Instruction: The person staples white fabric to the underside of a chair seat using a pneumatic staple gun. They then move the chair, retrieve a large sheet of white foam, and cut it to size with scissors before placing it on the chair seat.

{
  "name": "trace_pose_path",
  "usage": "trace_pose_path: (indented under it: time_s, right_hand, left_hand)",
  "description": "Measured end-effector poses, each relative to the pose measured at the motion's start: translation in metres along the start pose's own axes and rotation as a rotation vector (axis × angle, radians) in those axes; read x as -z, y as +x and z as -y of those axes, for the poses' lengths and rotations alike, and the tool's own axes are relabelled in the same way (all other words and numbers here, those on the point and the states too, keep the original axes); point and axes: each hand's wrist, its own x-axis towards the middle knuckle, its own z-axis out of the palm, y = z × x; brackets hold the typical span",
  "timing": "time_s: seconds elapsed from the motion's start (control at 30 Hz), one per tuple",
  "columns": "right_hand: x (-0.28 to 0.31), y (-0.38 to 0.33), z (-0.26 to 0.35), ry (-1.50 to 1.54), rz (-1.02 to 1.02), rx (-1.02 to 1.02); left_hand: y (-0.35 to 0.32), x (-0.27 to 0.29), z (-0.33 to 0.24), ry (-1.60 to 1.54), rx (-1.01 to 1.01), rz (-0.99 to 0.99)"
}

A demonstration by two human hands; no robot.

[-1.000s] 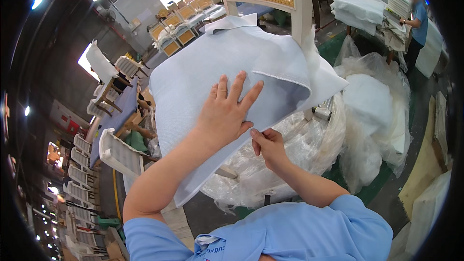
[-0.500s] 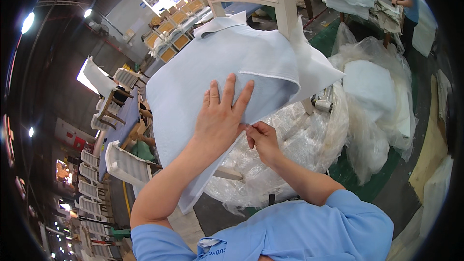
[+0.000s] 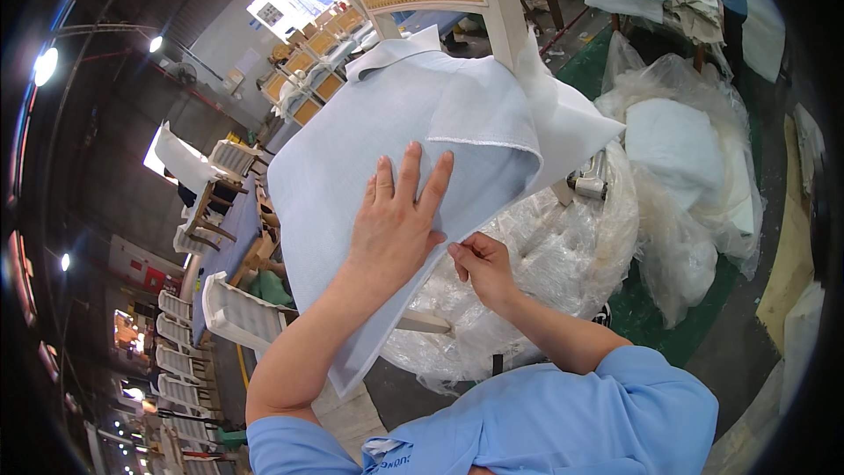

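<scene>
Hands were both at the cloth [image 3: 352, 141], which lay spread across the chair [image 3: 492, 4], in front of its cane back. Left hand [image 3: 396, 220] was palm down and flat on the cloth, fingers spread and pointing away from the person, gripping nothing. Right hand [image 3: 482, 268] was half curled at the cloth's near-right edge, thumb and forefinger drawn together; whether they had hold of the edge could not be told. Plastic wrap [image 3: 563, 255] lay below the right hand.

Compared with half a second earlier, the left hand kept the same place on the cloth, beside the white seam. The right fingertips, previously at the left thumb, stood slightly apart from it. The chair's back appeared farther left in view.
</scene>
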Motion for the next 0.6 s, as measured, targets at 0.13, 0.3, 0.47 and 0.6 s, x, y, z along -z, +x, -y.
trace_pose_path:
  time_s: [0.13, 0.3, 0.47, 0.6]
  right_hand:
    - [-0.002, 0.009, -0.004, 0.013, 0.003, -0.008]
    - [-0.005, 0.016, -0.011, 0.052, 0.009, 0.006]
    - [-0.006, 0.016, -0.013, 0.033, -0.029, -0.021]
    - [-0.005, 0.015, -0.012, 0.035, 0.004, 0.041]
  left_hand:
    - [0.001, 0.001, 0.001, 0.006, -0.007, 0.003]
    - [0.001, 0.003, 0.001, -0.011, -0.008, 0.013]
    - [0.000, 0.003, 0.001, -0.009, -0.008, 0.025]
    - [0.001, 0.003, 0.001, -0.002, -0.009, 0.016]
